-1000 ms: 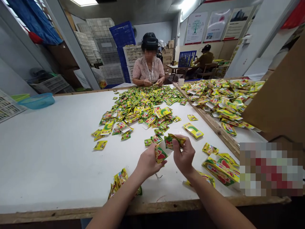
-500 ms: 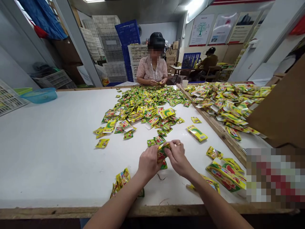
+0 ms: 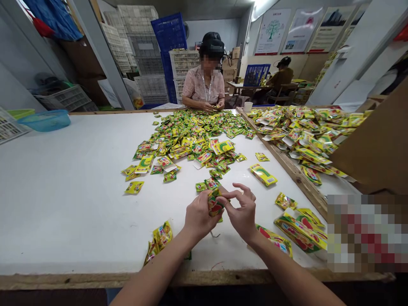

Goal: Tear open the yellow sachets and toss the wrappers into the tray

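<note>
My left hand point(image 3: 198, 216) is closed around a small yellow-green pouch point(image 3: 214, 205) held upright above the white table point(image 3: 73, 199). My right hand point(image 3: 242, 209) touches the pouch's top edge with thumb and forefinger pinched, the other fingers spread. Just beyond my hands lie two loose sachets point(image 3: 207, 184). A wide heap of yellow-green sachets point(image 3: 194, 136) covers the table's middle and far side.
A person point(image 3: 207, 80) sits across the table handling sachets. A second heap point(image 3: 306, 131) lies right of a wooden divider point(image 3: 280, 159). Larger packets point(image 3: 299, 227) lie at my right, a small bundle point(image 3: 161, 238) near the front edge. Crates point(image 3: 149, 55) stand behind; a blue basin point(image 3: 44, 120) at left.
My hands came together: the sachet my right hand held a second ago has gone into or against the pouch in my left hand. My right fingers have now spread open.
</note>
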Demonstrator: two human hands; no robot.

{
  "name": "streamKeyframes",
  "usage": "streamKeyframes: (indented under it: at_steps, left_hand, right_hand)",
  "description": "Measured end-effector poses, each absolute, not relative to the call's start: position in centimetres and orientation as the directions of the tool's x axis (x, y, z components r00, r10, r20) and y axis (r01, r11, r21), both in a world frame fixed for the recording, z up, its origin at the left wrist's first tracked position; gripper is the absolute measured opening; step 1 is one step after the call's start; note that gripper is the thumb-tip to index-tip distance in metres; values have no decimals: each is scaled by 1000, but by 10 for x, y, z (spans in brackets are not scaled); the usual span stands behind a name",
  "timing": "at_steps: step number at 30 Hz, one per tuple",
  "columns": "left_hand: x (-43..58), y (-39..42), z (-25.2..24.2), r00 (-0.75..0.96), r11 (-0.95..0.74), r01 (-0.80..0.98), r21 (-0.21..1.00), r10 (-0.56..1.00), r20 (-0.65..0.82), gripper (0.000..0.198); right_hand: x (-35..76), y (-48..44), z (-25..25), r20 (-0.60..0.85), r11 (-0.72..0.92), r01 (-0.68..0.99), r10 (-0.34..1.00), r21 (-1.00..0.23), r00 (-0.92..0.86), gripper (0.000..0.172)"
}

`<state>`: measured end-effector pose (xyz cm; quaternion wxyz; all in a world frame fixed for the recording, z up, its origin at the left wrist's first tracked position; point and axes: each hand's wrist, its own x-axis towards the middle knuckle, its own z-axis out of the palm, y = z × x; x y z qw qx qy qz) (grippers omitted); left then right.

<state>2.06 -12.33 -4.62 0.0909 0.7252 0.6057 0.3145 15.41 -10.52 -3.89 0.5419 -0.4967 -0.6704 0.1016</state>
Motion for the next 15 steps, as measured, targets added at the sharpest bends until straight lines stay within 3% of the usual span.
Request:
streamKeyframes:
  at_steps: [4,7,11,15]
  left_hand:
    - [18,-122,-45,2,-170,861,479,943,332,41]
    - [12,-120,-46,20,-158,897,414,948,319,37]
    - [11,-120,-48,132,-234,908,348,947,293,34]
    - [11,-122,-40,182,-298,886,354,928,326,36]
  right_hand:
    - [153,-110,-37,569,506,587,817,-631,-92,12]
    - [150,-110,-33,414,460,564,884,-686,-218,19]
    - [146,-109,-30,194,369,534,914,-761,-355,5]
    - [148,-106,-32,175,337,456,916,-824,-361,23]
